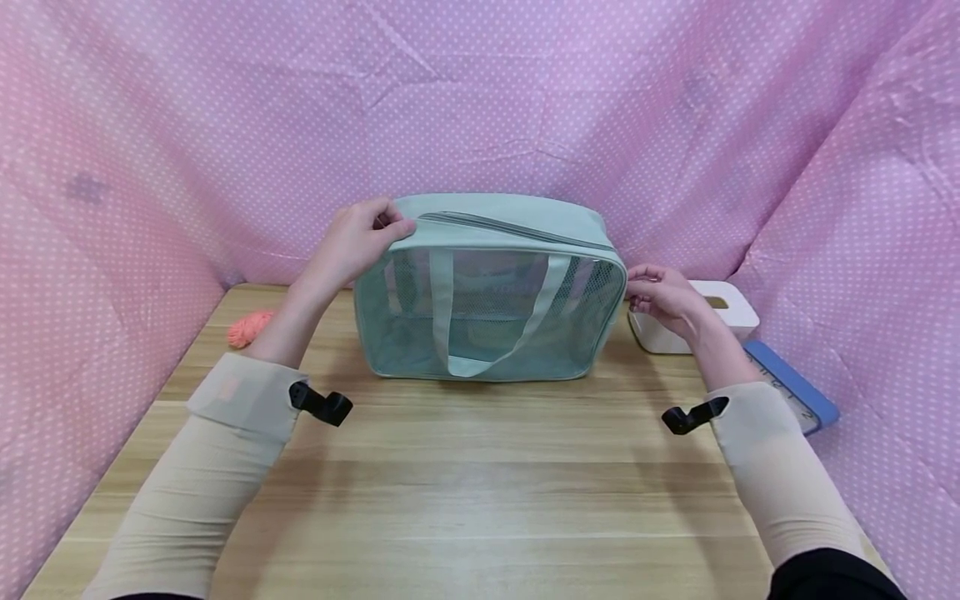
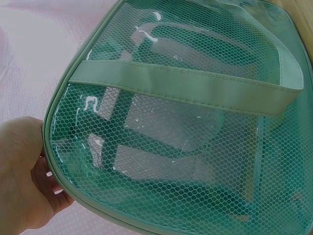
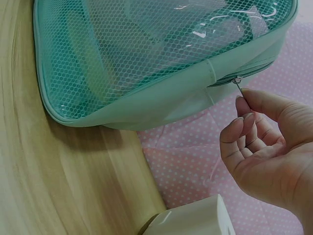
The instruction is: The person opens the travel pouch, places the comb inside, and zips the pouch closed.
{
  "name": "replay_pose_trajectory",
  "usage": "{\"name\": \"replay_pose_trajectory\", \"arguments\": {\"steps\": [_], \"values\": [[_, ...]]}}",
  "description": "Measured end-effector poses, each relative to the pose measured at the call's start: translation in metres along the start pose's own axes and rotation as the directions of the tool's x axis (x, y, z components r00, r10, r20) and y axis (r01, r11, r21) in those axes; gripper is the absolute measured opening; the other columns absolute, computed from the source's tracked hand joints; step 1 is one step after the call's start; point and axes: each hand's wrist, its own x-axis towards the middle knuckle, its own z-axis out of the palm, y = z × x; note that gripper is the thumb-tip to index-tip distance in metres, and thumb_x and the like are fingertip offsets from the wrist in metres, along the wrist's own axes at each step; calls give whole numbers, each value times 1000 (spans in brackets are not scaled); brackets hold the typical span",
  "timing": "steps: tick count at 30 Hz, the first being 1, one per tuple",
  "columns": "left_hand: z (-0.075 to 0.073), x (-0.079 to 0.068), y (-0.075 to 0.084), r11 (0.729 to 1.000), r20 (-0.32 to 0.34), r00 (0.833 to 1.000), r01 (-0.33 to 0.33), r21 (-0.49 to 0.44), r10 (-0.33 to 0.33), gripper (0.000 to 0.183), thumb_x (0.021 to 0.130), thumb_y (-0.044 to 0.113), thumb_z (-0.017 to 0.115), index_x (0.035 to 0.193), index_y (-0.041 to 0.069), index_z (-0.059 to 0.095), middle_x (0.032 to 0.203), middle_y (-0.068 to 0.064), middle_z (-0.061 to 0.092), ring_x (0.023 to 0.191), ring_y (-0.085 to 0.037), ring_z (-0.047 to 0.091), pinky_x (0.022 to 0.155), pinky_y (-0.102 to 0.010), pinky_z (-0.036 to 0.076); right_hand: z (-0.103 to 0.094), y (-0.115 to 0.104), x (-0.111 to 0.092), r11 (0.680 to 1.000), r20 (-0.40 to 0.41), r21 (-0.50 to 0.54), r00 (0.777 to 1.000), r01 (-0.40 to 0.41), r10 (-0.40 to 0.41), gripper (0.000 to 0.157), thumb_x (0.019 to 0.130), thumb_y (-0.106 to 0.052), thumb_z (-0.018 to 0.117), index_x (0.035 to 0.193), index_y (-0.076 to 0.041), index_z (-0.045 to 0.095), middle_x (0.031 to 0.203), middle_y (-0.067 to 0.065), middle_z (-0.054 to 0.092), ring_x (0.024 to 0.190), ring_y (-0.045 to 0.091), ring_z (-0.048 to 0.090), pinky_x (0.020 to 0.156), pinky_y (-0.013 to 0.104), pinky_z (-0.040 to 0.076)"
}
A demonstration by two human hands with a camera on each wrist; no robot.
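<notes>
A pale green zip bag [image 1: 517, 229] with clear, mesh-patterned walls stands upright on the table. A loop handle [image 1: 443, 304] hangs down its front. My left hand [image 1: 358, 237] holds the bag's upper left corner, the thumb on the top edge. At the opposite end, thumb and index finger of my right hand [image 3: 274, 142] pinch the small metal zipper pull [image 3: 239, 89]. In the right wrist view the slider sits near the lower end of the zip, on the bag's side. The left wrist view shows the handle strap [image 2: 181, 87] across the mesh wall.
Behind the right hand is a white box [image 1: 738, 310] with a slot on top. A blue-framed board with numbers [image 1: 806, 396] lies beside it. Coral yarn [image 1: 247, 330] rests at left on the wooden table [image 1: 480, 483]. Pink dotted cloth [image 1: 480, 108] surrounds the table's back and sides.
</notes>
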Motion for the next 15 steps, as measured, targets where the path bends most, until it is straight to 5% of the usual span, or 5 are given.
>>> {"name": "replay_pose_trajectory", "arguments": {"steps": [15], "values": [[0,2,1,1000,9,1000,2,-13,-2,31,105,37,58,106,7,64,92,-7,60,85,-24,49,73,-36,41,1,18,5,998,-3,-33,999,-51,51,28,98,8,56,86,-16,66,75,-5,66,70,6,59,65,20,53]]}}
